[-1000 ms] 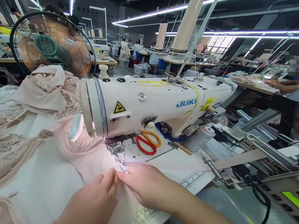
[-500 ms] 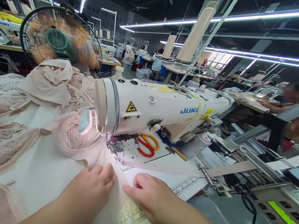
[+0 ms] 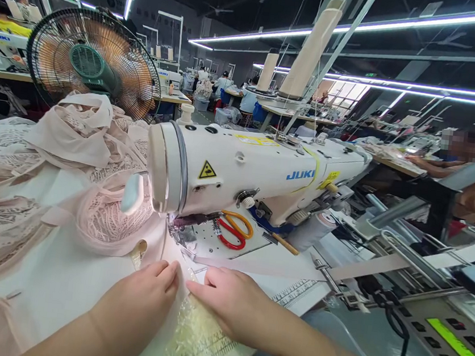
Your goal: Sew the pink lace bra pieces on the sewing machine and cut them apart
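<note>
My left hand [image 3: 142, 298] is closed, its thumb and fingertips pinching the edge of pale pink fabric [image 3: 154, 248] in front of the needle. Close beside it, my right hand [image 3: 232, 300] has its fingers curled and its thumb pointing left; what lies under its fingertips is hidden. The fabric runs up to the presser foot [image 3: 185, 238] of a white JUKI sewing machine [image 3: 222, 165]. A lace-covered cup [image 3: 115, 213] attached to it rests left of the needle. Light elastic tape [image 3: 253, 266] stretches from the right toward the presser foot.
Scissors [image 3: 235, 230] with red and orange handles lie on the machine bed. Lace pieces [image 3: 0, 231] pile up at left, before a large fan [image 3: 94, 64]. Thread cones [image 3: 312, 49] stand behind. A control panel [image 3: 450, 339] is at lower right; a co-worker [image 3: 473, 176] sits beyond it.
The cup and fabric have shifted left, and a small opening now shows beside the cup. My right hand has moved slightly left, nearer my left hand.
</note>
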`<state>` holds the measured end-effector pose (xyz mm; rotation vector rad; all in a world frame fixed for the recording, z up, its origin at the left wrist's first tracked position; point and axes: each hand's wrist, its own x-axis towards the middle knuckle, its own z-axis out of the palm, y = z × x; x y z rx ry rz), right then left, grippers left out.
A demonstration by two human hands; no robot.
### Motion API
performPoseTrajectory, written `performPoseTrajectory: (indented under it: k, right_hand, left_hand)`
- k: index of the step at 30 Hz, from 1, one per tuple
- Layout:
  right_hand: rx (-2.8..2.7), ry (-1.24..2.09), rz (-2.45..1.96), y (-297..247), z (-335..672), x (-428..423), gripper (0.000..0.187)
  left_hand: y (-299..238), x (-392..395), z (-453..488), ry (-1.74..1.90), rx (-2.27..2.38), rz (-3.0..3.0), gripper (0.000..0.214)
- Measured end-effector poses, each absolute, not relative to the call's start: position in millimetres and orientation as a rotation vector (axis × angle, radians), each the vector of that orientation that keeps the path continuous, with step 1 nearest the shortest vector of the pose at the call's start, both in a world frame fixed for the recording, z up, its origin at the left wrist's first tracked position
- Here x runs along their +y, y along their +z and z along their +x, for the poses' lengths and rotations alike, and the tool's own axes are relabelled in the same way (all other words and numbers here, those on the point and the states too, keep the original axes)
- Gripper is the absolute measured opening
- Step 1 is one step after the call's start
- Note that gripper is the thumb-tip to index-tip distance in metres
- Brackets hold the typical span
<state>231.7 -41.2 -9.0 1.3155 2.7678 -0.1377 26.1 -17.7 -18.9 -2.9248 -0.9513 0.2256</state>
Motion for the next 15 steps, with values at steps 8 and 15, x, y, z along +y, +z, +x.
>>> performPoseTrajectory:
  k: [8, 15]
  right_hand:
    - [2.796, -0.107, 1.318, -13.8, 231.2, -31.5, 0.038]
    - [2.712, -0.132, 1.349, -6.8, 220.5, -21.7, 0.04]
  left_hand:
    - [-12.1, -10.9, 23.8, 0.103, -1.059, -2.962, 0.029]
    - [-15.6, -3.6, 16.4, -0.04, -0.934, -2.924, 0.036]
